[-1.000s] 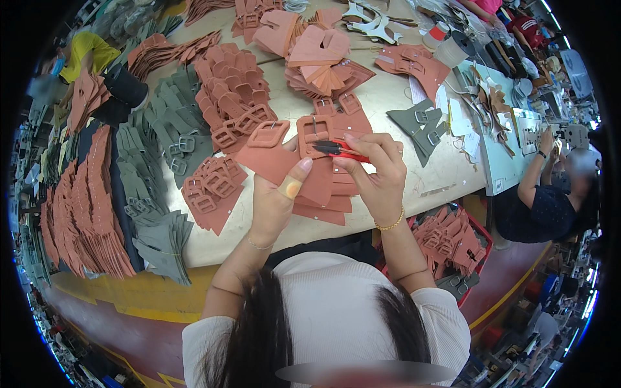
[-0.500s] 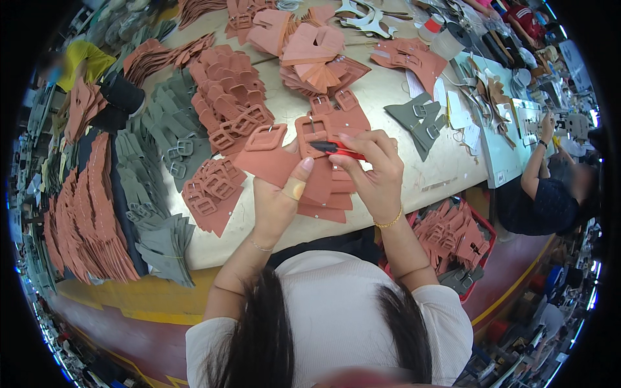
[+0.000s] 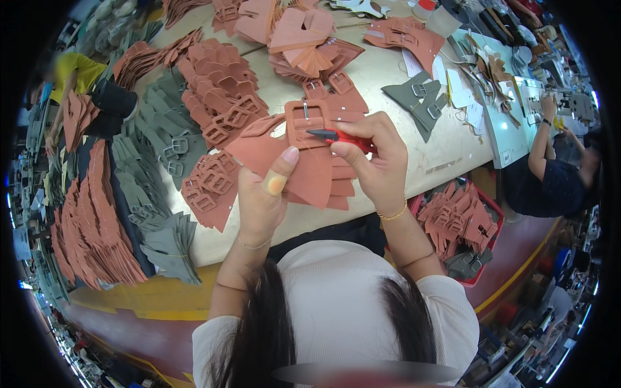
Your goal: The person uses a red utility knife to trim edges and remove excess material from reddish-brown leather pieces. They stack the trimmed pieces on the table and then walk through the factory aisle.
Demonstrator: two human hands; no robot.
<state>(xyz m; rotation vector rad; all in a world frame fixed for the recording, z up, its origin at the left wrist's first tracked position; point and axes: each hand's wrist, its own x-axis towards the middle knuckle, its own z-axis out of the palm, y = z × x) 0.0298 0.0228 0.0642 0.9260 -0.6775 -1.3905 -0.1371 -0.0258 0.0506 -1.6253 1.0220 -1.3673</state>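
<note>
My left hand (image 3: 262, 197) is closed on a terracotta leather piece (image 3: 301, 168) with covered buckles, its thumb pressing on the front. One square buckle (image 3: 306, 123) with a metal prong faces up, while the other buckle is turned nearly edge-on at the left. Red-handled thread snips (image 3: 330, 135) with dark blades are gripped in my right hand (image 3: 381, 155). Their tips lie over the lower bar of the square buckle, where a fine thread shows. Similar terracotta pieces (image 3: 339, 187) lie beneath on the table.
Stacks of terracotta straps (image 3: 220, 77) and grey-green straps (image 3: 165, 116) cover the table's left side. A grey-green buckled piece (image 3: 417, 100) lies at right. A red crate (image 3: 475, 278) of pieces stands below the right table edge. Co-workers sit or stand at both sides.
The held piece has turned, so its left buckle now shows edge-on. My left hand has shifted lower left, and the snips' tips now rest on the square buckle's lower bar.
</note>
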